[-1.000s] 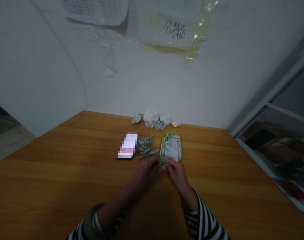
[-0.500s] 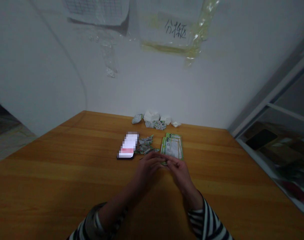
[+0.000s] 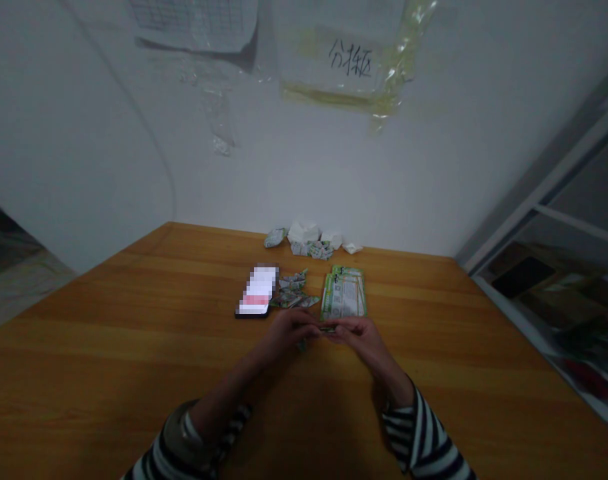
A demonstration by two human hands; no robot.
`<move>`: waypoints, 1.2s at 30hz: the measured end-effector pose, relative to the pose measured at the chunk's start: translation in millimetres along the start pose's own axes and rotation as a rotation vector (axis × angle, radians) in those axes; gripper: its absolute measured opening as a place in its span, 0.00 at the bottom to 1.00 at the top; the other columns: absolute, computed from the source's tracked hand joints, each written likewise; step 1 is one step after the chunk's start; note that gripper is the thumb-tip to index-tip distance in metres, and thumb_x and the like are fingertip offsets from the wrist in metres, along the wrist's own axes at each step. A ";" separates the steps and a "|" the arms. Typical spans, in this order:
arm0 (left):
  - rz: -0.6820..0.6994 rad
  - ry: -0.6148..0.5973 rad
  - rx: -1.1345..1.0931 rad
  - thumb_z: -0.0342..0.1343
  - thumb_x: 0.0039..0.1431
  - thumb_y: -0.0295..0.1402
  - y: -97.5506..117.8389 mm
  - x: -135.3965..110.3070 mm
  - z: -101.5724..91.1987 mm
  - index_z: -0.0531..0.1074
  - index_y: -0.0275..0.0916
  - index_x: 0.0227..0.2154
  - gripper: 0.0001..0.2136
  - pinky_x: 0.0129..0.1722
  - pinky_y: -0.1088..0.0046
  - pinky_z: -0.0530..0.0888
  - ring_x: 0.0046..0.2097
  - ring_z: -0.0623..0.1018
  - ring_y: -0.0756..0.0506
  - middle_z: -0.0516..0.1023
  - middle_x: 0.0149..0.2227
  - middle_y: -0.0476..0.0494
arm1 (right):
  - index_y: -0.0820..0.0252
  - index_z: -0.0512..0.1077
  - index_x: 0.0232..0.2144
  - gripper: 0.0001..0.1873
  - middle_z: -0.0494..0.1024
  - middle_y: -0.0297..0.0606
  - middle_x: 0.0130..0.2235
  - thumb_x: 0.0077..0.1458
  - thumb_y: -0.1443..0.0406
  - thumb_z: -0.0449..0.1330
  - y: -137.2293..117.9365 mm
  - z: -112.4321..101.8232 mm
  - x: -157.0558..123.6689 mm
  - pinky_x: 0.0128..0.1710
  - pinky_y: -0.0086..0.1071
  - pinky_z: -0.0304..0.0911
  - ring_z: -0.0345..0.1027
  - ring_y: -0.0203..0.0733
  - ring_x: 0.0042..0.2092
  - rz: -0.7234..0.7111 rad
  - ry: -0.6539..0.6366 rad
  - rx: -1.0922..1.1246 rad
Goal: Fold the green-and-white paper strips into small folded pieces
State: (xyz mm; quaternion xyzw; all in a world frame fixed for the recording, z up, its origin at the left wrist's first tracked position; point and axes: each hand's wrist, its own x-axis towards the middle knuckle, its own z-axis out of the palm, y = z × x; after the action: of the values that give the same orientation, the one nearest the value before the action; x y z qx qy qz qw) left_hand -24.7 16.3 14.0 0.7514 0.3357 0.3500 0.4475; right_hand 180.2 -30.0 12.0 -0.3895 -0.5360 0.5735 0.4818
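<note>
In the head view, my left hand (image 3: 295, 327) and my right hand (image 3: 357, 333) meet over the table. Their fingers close on a small piece of folded paper (image 3: 328, 327) with green edges, mostly hidden by the fingertips. A bit of similar green paper (image 3: 302, 345) shows just beneath my left hand. Right behind my fingers lies a stack of green-and-white printed sheets (image 3: 344, 297). To its left are several folded, pointed pieces of printed paper (image 3: 293, 293).
A phone (image 3: 257, 293) with a lit screen lies left of the folded pieces on the wooden table (image 3: 134, 320). Crumpled white tissue and printed paper (image 3: 304, 233) sit along the wall. Taped sheets (image 3: 344, 60) hang above. A shelf with dark items (image 3: 524, 277) stands at right.
My hands have lowered slightly and drawn a little apart, so the green-edged paper shows between the fingertips. The phone, stack and folded pieces stay where they were.
</note>
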 end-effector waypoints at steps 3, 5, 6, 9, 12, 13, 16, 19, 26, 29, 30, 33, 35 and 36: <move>0.018 -0.002 -0.062 0.59 0.55 0.37 -0.3 0.0 0.5 0.81 0.36 0.28 0.10 0.33 0.75 0.70 0.33 0.75 0.47 0.77 0.31 0.43 | 0.57 0.79 0.40 0.15 0.82 0.41 0.40 0.51 0.57 0.63 -0.9 -1.0 -0.3 0.44 0.41 0.70 0.77 0.47 0.41 -0.018 -0.017 -0.027; 0.025 0.008 -0.096 0.59 0.55 0.38 1.2 -0.3 0.9 0.81 0.36 0.29 0.11 0.33 0.75 0.70 0.33 0.75 0.47 0.77 0.31 0.43 | 0.57 0.79 0.39 0.14 0.82 0.41 0.40 0.50 0.58 0.64 -0.9 -2.7 0.1 0.43 0.39 0.71 0.77 0.46 0.41 -0.034 -0.014 -0.057; 0.026 0.006 -0.105 0.59 0.55 0.38 2.5 -0.4 0.9 0.81 0.36 0.29 0.11 0.33 0.75 0.69 0.33 0.75 0.47 0.76 0.30 0.44 | 0.57 0.79 0.39 0.14 0.82 0.40 0.40 0.50 0.59 0.65 -0.7 -3.9 0.3 0.42 0.38 0.71 0.77 0.46 0.40 -0.039 -0.016 -0.066; 0.042 -0.022 -0.092 0.59 0.55 0.39 6.1 -0.2 0.1 0.81 0.36 0.30 0.12 0.32 0.75 0.69 0.33 0.74 0.47 0.75 0.30 0.44 | 0.56 0.80 0.38 0.13 0.83 0.40 0.40 0.47 0.61 0.67 -0.3 -7.8 1.0 0.42 0.35 0.71 0.77 0.45 0.40 -0.051 -0.034 -0.071; 0.094 -0.043 0.011 0.58 0.56 0.38 4.4 0.2 -0.1 0.80 0.37 0.32 0.11 0.33 0.75 0.69 0.33 0.74 0.47 0.76 0.31 0.44 | 0.56 0.80 0.38 0.12 0.83 0.39 0.39 0.49 0.61 0.66 1.1 -9.2 1.2 0.41 0.34 0.70 0.77 0.44 0.40 -0.066 -0.040 -0.093; 0.111 -0.039 0.059 0.57 0.57 0.38 2.5 0.1 0.4 0.80 0.37 0.32 0.10 0.33 0.75 0.68 0.33 0.74 0.48 0.76 0.31 0.45 | 0.56 0.80 0.38 0.12 0.83 0.39 0.38 0.49 0.61 0.66 2.3 -8.7 1.2 0.41 0.34 0.70 0.77 0.44 0.39 -0.069 -0.035 -0.105; 0.154 -0.032 0.198 0.53 0.60 0.37 -2.7 -1.4 2.9 0.79 0.38 0.33 0.11 0.32 0.76 0.67 0.32 0.73 0.48 0.75 0.29 0.46 | 0.56 0.80 0.37 0.12 0.83 0.39 0.36 0.50 0.59 0.65 7.0 -5.2 1.4 0.38 0.34 0.71 0.77 0.43 0.36 -0.057 -0.005 -0.116; 0.189 -0.065 0.254 0.50 0.62 0.37 -1.5 -3.3 4.8 0.78 0.38 0.35 0.13 0.33 0.76 0.67 0.33 0.74 0.47 0.76 0.30 0.45 | 0.56 0.81 0.36 0.11 0.84 0.39 0.34 0.49 0.59 0.66 10.3 -2.0 1.8 0.34 0.32 0.71 0.77 0.42 0.33 -0.053 0.024 -0.113; 0.190 -0.046 0.303 0.49 0.63 0.37 8.2 -4.1 5.7 0.78 0.37 0.36 0.13 0.32 0.76 0.68 0.33 0.74 0.48 0.75 0.29 0.44 | 0.57 0.81 0.32 0.11 0.84 0.39 0.32 0.49 0.58 0.65 12.8 -2.1 3.5 0.31 0.31 0.72 0.77 0.42 0.31 -0.088 0.086 -0.113; 0.198 -0.034 0.364 0.48 0.64 0.36 7.5 -5.1 6.9 0.77 0.37 0.35 0.14 0.32 0.76 0.68 0.32 0.73 0.48 0.74 0.29 0.45 | 0.57 0.81 0.31 0.10 0.84 0.39 0.31 0.46 0.59 0.67 15.4 -2.0 3.6 0.31 0.32 0.72 0.77 0.42 0.30 -0.088 0.119 -0.097; 0.200 -0.032 0.366 0.48 0.64 0.36 7.1 -5.2 7.1 0.77 0.37 0.35 0.13 0.32 0.76 0.68 0.32 0.73 0.48 0.74 0.29 0.45 | 0.57 0.81 0.31 0.10 0.84 0.38 0.31 0.46 0.59 0.68 15.4 -2.1 3.5 0.32 0.32 0.72 0.77 0.42 0.30 -0.093 0.120 -0.096; 0.206 -0.023 0.258 0.51 0.62 0.35 5.4 -4.0 7.4 0.77 0.38 0.39 0.11 0.37 0.73 0.70 0.37 0.75 0.46 0.77 0.34 0.42 | 0.57 0.80 0.35 0.12 0.83 0.39 0.35 0.46 0.61 0.67 11.8 -3.0 3.1 0.38 0.36 0.73 0.78 0.45 0.35 -0.120 0.099 -0.100; 0.183 0.018 0.104 0.54 0.59 0.35 3.2 -1.8 7.4 0.78 0.39 0.39 0.10 0.41 0.70 0.72 0.40 0.76 0.45 0.78 0.38 0.40 | 0.57 0.79 0.39 0.14 0.83 0.41 0.39 0.47 0.61 0.67 8.2 -3.3 2.6 0.42 0.38 0.72 0.78 0.46 0.39 -0.141 0.079 -0.112; 0.149 0.040 0.004 0.57 0.57 0.35 1.6 -0.5 7.4 0.79 0.39 0.39 0.10 0.43 0.68 0.72 0.43 0.77 0.43 0.78 0.41 0.39 | 0.57 0.79 0.40 0.15 0.82 0.42 0.40 0.47 0.62 0.67 6.6 -2.9 2.3 0.43 0.40 0.71 0.77 0.47 0.41 -0.150 0.074 -0.131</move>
State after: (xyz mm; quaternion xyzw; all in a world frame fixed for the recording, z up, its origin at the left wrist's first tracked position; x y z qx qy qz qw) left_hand -18.6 12.0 12.7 0.7679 0.2883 0.3968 0.4119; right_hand 181.6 -26.7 5.2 -0.3999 -0.5816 0.4849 0.5164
